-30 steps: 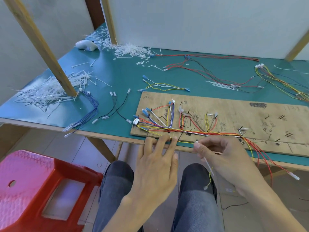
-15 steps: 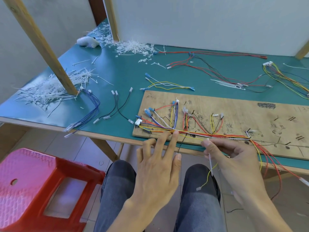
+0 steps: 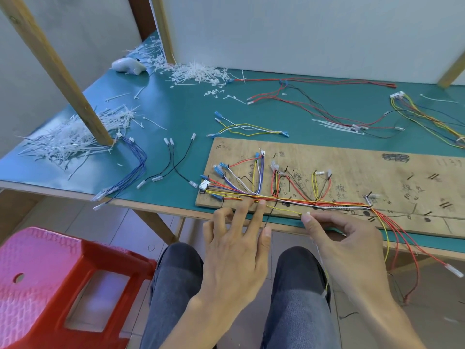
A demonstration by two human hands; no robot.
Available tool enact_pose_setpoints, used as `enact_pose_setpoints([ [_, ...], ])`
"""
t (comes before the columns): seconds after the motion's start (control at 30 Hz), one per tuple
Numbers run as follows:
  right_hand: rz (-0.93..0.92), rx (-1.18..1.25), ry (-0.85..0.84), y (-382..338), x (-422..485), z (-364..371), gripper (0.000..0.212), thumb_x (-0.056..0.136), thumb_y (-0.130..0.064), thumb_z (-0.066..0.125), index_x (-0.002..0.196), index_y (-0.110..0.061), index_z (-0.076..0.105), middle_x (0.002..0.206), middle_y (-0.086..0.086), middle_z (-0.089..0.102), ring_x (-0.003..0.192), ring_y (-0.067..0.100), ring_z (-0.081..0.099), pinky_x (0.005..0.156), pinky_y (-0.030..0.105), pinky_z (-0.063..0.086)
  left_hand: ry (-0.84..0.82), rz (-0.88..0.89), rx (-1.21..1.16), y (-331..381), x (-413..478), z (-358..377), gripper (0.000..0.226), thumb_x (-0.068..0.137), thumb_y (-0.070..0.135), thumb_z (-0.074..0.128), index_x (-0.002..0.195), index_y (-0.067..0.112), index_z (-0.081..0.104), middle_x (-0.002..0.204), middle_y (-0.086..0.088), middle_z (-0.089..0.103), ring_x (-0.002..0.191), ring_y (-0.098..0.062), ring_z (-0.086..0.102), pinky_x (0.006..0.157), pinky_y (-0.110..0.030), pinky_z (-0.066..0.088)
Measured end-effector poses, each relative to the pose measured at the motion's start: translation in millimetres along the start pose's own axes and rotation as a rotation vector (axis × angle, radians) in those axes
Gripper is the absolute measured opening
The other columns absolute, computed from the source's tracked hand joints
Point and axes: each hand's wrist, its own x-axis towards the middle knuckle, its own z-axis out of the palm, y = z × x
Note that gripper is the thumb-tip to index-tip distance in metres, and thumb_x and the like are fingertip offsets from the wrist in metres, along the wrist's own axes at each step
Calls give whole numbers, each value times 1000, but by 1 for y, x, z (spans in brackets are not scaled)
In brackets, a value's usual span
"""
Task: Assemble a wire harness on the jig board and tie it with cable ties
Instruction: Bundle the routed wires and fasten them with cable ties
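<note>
A wooden jig board (image 3: 352, 170) lies on the green table mat with a multicoloured wire harness (image 3: 289, 199) laid along its near edge. Branches with blue and white terminals fan up from the trunk. My left hand (image 3: 236, 245) has straight fingers, and two fingertips press the wire bundle near the board's front edge. My right hand (image 3: 344, 248) pinches a white cable tie (image 3: 307, 214) between thumb and forefinger at the trunk. The tie's tail runs down under that hand. Red and yellow wires (image 3: 407, 250) hang off the table edge at the right.
Heaps of white cable ties and trimmings (image 3: 73, 139) lie at the left and back (image 3: 198, 74) of the table. Loose blue wires (image 3: 125, 172), black leads (image 3: 173, 165) and other harnesses (image 3: 327, 107) are spread over the mat. A red plastic stool (image 3: 60, 285) stands at lower left. Wooden posts rise from the table.
My right hand has lifted the cable tie from below the table edge up to the wire trunk. My left fingertips have slid forward onto the bundle.
</note>
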Motion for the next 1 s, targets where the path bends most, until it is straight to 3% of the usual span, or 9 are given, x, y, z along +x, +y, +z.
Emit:
enact_pose_setpoints([
  [0.07, -64, -58, 44, -2, 0, 1, 7, 89, -30, 82, 86, -37, 81, 90, -27, 76, 93, -3, 72, 83, 10, 50, 2, 4, -4, -1, 0, 1, 52, 110, 52, 28, 158, 37, 38, 154, 15, 36, 127, -17, 38, 94, -34, 29],
  [0.17, -201, -106, 110, -7, 0, 3, 2, 93, -29, 78, 91, -30, 80, 100, -21, 76, 104, 7, 70, 93, 24, 51, 9, -2, 0, 0, 0, 3, 51, 110, 51, 29, 159, 38, 37, 156, 15, 34, 125, -19, 39, 93, -36, 28],
  [0.23, -291, -79, 146, -11, 3, 5, 6, 98, -33, 77, 94, -29, 78, 100, -17, 73, 99, 13, 68, 88, 27, 49, 11, -13, 12, 2, -1, 5, 52, 110, 52, 27, 159, 38, 36, 157, 14, 33, 125, -20, 39, 93, -37, 27],
  [0.33, -217, 177, 127, -21, 15, 19, 10, 98, -38, 75, 97, -29, 76, 88, -6, 72, 81, 16, 67, 75, 25, 52, 13, -34, 17, 2, -3, 5, 53, 108, 56, 26, 157, 39, 38, 158, 11, 33, 125, -24, 38, 94, -40, 27],
  [0.47, -142, 371, 124, -36, 42, 51, 4, 95, -32, 79, 96, -29, 77, 82, -3, 75, 77, 18, 72, 74, 28, 59, -9, -46, 14, 4, -3, 3, 54, 108, 58, 27, 159, 40, 35, 157, 8, 35, 125, -28, 40, 95, -44, 31],
  [0.7, -252, 293, 152, -35, 66, 86, 11, 98, -33, 75, 100, -23, 76, 88, -10, 76, 86, 15, 72, 79, 23, 56, 9, -29, 28, 3, 0, -2, 52, 108, 56, 28, 155, 39, 42, 151, 12, 40, 122, -26, 41, 91, -44, 31],
  [0.83, -357, 170, 169, -26, 64, 93, 11, 100, -27, 74, 99, -15, 75, 89, -13, 73, 84, 6, 70, 77, 12, 46, -3, -14, 37, 3, 0, -3, 52, 109, 55, 26, 155, 38, 42, 148, 12, 43, 123, -25, 40, 92, -43, 29],
  [1.0, -336, 97, 163, -20, 64, 95, 15, 101, -30, 72, 102, -16, 74, 89, -12, 72, 86, 5, 68, 76, 13, 46, 5, -14, 25, 2, 1, -3, 51, 109, 54, 25, 154, 38, 44, 146, 13, 44, 126, -24, 42, 93, -44, 30],
])
